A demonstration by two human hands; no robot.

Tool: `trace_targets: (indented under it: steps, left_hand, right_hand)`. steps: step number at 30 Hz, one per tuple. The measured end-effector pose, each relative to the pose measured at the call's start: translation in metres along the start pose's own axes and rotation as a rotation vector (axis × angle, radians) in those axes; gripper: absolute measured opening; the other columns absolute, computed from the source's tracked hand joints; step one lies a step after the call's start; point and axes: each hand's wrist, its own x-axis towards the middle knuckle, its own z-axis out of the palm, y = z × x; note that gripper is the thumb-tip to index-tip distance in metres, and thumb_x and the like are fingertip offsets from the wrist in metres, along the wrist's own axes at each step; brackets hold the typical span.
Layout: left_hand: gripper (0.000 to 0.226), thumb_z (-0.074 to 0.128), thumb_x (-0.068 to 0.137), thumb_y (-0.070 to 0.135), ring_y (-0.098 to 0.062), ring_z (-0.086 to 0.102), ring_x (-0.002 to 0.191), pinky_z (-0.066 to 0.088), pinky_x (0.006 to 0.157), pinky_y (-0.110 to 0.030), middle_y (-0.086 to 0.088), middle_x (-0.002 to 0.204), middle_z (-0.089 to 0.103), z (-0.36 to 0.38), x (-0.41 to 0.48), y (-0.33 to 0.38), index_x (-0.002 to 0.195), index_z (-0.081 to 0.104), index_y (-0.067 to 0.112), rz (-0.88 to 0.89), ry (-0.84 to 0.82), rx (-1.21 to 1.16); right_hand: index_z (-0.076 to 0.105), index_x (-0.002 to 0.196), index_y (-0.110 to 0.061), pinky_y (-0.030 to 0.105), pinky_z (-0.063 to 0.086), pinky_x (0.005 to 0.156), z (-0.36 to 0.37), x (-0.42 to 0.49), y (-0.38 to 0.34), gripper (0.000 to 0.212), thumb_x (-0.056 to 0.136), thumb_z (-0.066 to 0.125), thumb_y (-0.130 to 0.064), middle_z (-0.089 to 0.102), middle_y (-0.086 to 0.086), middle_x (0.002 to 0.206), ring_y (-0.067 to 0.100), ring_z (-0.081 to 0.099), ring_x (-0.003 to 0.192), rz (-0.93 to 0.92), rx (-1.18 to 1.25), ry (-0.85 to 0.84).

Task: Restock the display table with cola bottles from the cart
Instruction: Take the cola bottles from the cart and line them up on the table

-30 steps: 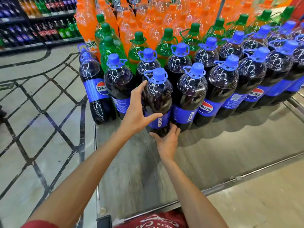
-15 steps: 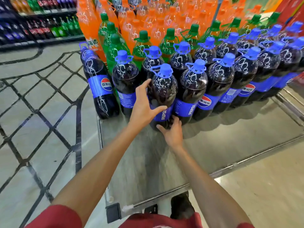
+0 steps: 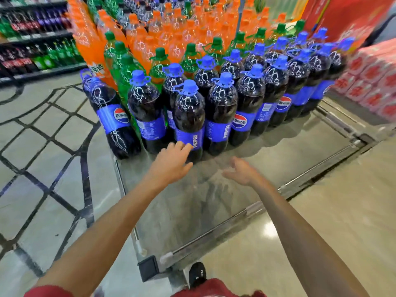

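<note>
While our left hand (image 3: 171, 159) lays spread fingertips on the front bottle (image 3: 188, 116) at its label, probably to steady it upright in line, our right hand (image 3: 240, 171) hangs open beside it, holding nothing, over the bare table (image 3: 214, 200). Head view: cola bottles (image 3: 250, 99) stand packed at the table's far side, near half likely left for more. Cart unseen.
</note>
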Motion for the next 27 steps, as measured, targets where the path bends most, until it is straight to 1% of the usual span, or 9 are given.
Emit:
trace_targets:
  steps: [2, 4, 6, 9, 14, 17, 21, 24, 27]
  left_hand:
    - [0.055, 0.056, 0.095, 0.045, -0.034, 0.048, 0.123, 0.046, 0.093, -0.045, -0.009, 0.134, 0.05, -0.007, 0.005, 0.017, 0.142, 0.042, 0.018, 0.03, -0.064, 0.133]
    - [0.058, 0.057, 0.095, 0.046, -0.033, 0.046, 0.128, 0.044, 0.096, -0.043, -0.01, 0.139, 0.048, -0.013, 0.008, 0.039, 0.144, 0.04, 0.019, 0.052, -0.133, 0.203]
    - [0.058, 0.056, 0.095, 0.046, -0.033, 0.046, 0.13, 0.043, 0.099, -0.044, -0.01, 0.14, 0.047, -0.016, 0.009, 0.064, 0.144, 0.041, 0.02, 0.086, -0.166, 0.248]
    - [0.059, 0.055, 0.095, 0.049, -0.034, 0.045, 0.131, 0.042, 0.102, -0.047, -0.01, 0.14, 0.045, -0.018, 0.006, 0.106, 0.144, 0.039, 0.019, 0.153, -0.194, 0.323]
    - [0.061, 0.056, 0.095, 0.048, -0.032, 0.043, 0.134, 0.039, 0.105, -0.045, -0.009, 0.145, 0.043, -0.018, -0.013, 0.186, 0.148, 0.037, 0.023, 0.291, -0.227, 0.351]
    - [0.057, 0.055, 0.095, 0.049, -0.03, 0.045, 0.135, 0.039, 0.106, -0.043, -0.008, 0.145, 0.047, -0.014, -0.036, 0.237, 0.145, 0.042, 0.024, 0.388, -0.234, 0.31]
    - [0.054, 0.054, 0.098, 0.05, -0.034, 0.051, 0.13, 0.044, 0.1, -0.044, -0.011, 0.141, 0.051, -0.007, -0.081, 0.306, 0.141, 0.043, 0.019, 0.529, -0.256, 0.295]
    - [0.058, 0.054, 0.098, 0.048, -0.036, 0.051, 0.128, 0.045, 0.097, -0.047, -0.012, 0.139, 0.051, 0.005, -0.112, 0.351, 0.146, 0.04, 0.018, 0.653, -0.293, 0.309]
    - [0.063, 0.053, 0.098, 0.052, -0.036, 0.051, 0.127, 0.044, 0.097, -0.047, -0.011, 0.141, 0.05, 0.016, -0.136, 0.392, 0.149, 0.035, 0.02, 0.76, -0.321, 0.329]
  right_hand:
    - [0.049, 0.14, -0.004, 0.036, 0.041, 0.101, -0.015, -0.024, 0.014, 0.06, 0.092, 0.073, -0.034, 0.056, 0.018, 0.139, 0.034, 0.053, 0.128, 0.037, -0.126, 0.007]
    - [0.047, 0.144, -0.008, 0.035, 0.041, 0.104, -0.026, -0.05, 0.031, 0.064, 0.093, 0.071, -0.039, 0.051, 0.017, 0.143, 0.033, 0.049, 0.132, 0.099, -0.203, 0.015]
    - [0.045, 0.147, -0.012, 0.037, 0.041, 0.105, -0.036, -0.079, 0.047, 0.065, 0.094, 0.068, -0.042, 0.048, 0.016, 0.143, 0.034, 0.047, 0.133, 0.154, -0.252, 0.032]
    - [0.046, 0.146, -0.016, 0.04, 0.042, 0.103, -0.045, -0.126, 0.07, 0.063, 0.094, 0.065, -0.044, 0.049, 0.013, 0.14, 0.033, 0.047, 0.132, 0.195, -0.286, 0.118]
    - [0.045, 0.141, -0.011, 0.048, 0.043, 0.104, -0.048, -0.214, 0.111, 0.062, 0.094, 0.064, -0.046, 0.046, 0.016, 0.142, 0.038, 0.044, 0.132, 0.31, -0.337, 0.206]
    - [0.046, 0.14, -0.012, 0.047, 0.043, 0.102, -0.044, -0.274, 0.139, 0.055, 0.097, 0.062, -0.043, 0.047, 0.016, 0.142, 0.036, 0.046, 0.131, 0.369, -0.343, 0.226]
    - [0.042, 0.146, -0.013, 0.044, 0.044, 0.1, -0.029, -0.346, 0.18, 0.059, 0.099, 0.06, -0.043, 0.046, 0.015, 0.144, 0.036, 0.047, 0.13, 0.477, -0.298, 0.199]
    - [0.042, 0.147, -0.013, 0.044, 0.045, 0.098, -0.008, -0.396, 0.209, 0.062, 0.097, 0.061, -0.046, 0.047, 0.014, 0.143, 0.035, 0.049, 0.129, 0.587, -0.231, 0.179]
    - [0.043, 0.146, -0.013, 0.044, 0.045, 0.099, 0.015, -0.447, 0.236, 0.063, 0.097, 0.063, -0.045, 0.048, 0.014, 0.142, 0.035, 0.049, 0.129, 0.688, -0.166, 0.179]
